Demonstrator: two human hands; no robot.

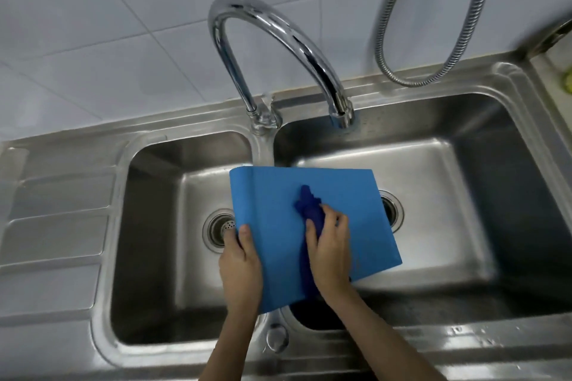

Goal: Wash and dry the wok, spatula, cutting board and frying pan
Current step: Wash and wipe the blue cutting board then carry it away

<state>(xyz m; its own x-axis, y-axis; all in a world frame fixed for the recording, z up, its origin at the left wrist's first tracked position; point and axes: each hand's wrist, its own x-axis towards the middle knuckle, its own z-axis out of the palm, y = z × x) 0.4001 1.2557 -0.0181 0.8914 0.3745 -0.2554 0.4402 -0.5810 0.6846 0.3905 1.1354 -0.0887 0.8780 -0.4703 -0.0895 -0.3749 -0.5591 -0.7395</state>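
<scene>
The blue cutting board is held flat above the double sink, spanning the divider between the left and right basins, with its far edge below the faucet. Its near left edge is gripped by the left hand, thumb on top and fingers curled underneath. A dark blue cloth is pressed onto the board's upper face by the right hand, whose fingers are curled around the bunched fabric; part of the cloth trails toward the near edge of the board.

No water is seen running from the spout, and no foam shows on the board, so the step in hand is judged to be either wiping the board dry or rubbing it with the cloth; which of the two cannot be told for certain. The board is therefore taken as partly dealt with, not finished.

The wok, spatula and frying pan are not in view, and both basins are seen without them, so it cannot be told whether they are already washed or still waiting. Droplets lie on the sink's near right rim. A metal hose hangs against the tiled wall at the far right.
</scene>
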